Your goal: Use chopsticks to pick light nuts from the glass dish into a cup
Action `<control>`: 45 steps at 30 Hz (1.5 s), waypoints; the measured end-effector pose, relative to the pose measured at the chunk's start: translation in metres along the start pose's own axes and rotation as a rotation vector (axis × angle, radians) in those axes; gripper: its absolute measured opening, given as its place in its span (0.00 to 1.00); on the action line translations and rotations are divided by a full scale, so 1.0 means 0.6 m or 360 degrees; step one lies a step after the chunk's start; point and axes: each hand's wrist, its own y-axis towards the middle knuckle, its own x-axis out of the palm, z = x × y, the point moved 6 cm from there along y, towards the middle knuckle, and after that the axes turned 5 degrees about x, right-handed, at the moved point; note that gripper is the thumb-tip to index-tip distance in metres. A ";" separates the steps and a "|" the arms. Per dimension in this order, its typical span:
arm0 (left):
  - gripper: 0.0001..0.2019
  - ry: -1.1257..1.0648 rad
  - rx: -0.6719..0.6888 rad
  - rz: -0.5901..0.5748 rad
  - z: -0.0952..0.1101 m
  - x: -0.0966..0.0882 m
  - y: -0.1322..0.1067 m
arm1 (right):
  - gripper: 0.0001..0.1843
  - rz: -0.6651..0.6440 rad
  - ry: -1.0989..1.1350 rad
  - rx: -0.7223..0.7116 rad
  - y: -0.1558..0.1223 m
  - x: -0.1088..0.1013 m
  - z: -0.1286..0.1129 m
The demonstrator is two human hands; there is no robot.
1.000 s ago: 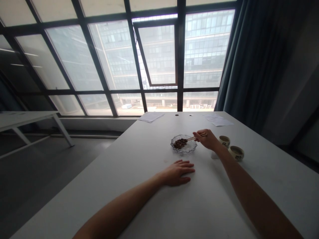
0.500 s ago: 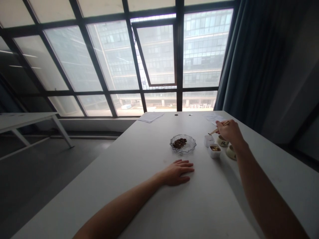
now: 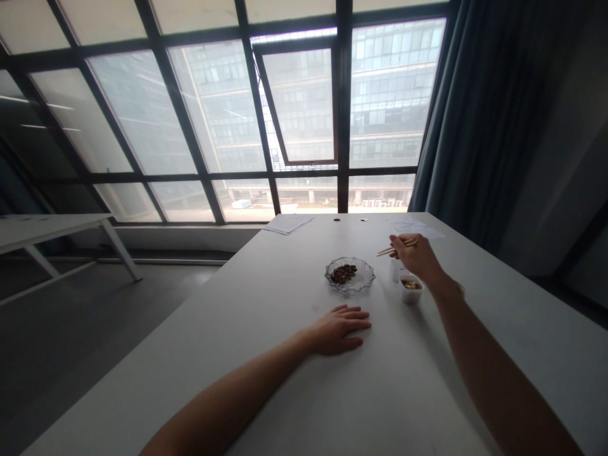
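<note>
A pair of wooden chopsticks [image 3: 398, 247] is gripped in my right hand [image 3: 414, 254], with the tips pointing left above the table. Nothing clear shows between the tips. Left of them stands a scalloped clear glass dish [image 3: 363, 278] holding a heap of small dark brown pieces [image 3: 343, 273]. Below my right hand are two small white cups; the nearer cup [image 3: 411, 295] contains yellowish-brown bits, and the farther cup [image 3: 395, 271] is partly covered by the hand. My left hand [image 3: 339, 329] lies flat on the table in front of the dish, fingers spread, holding nothing.
The white table [image 3: 294, 405] carries papers [image 3: 287, 223] at its far left and more sheets [image 3: 418, 227] at the far right. A sliver of a pale round container [image 3: 460, 289] shows behind my right forearm. A second table [image 3: 52, 231] stands at left.
My right hand has moved left with the chopsticks, from over the cups toward the glass dish. The dark bit at the tips no longer shows. My left hand has stayed put.
</note>
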 end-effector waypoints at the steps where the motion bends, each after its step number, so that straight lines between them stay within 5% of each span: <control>1: 0.26 0.0002 0.0003 0.0001 0.000 0.000 0.000 | 0.22 -0.0073 0.0039 -0.0004 -0.004 0.014 -0.005; 9: 0.25 0.0006 -0.0007 -0.0003 0.000 -0.003 0.001 | 0.25 -0.0464 0.0138 -0.0115 -0.032 0.106 -0.015; 18: 0.26 0.0012 -0.0006 0.0006 0.001 -0.002 0.006 | 0.25 -0.0493 0.0169 -0.0094 -0.036 0.136 0.023; 27: 0.26 -0.0003 0.0000 0.0005 0.001 -0.001 0.004 | 0.26 -0.0314 0.0084 -0.0073 -0.026 0.094 -0.007; 38: 0.26 -0.0007 -0.0006 -0.0010 -0.006 0.003 -0.010 | 0.22 0.0249 -0.0186 0.0148 -0.004 -0.049 -0.009; 45: 0.26 -0.0010 -0.0010 -0.0010 -0.005 -0.004 -0.016 | 0.19 0.0312 -0.0351 0.0253 -0.002 -0.069 0.004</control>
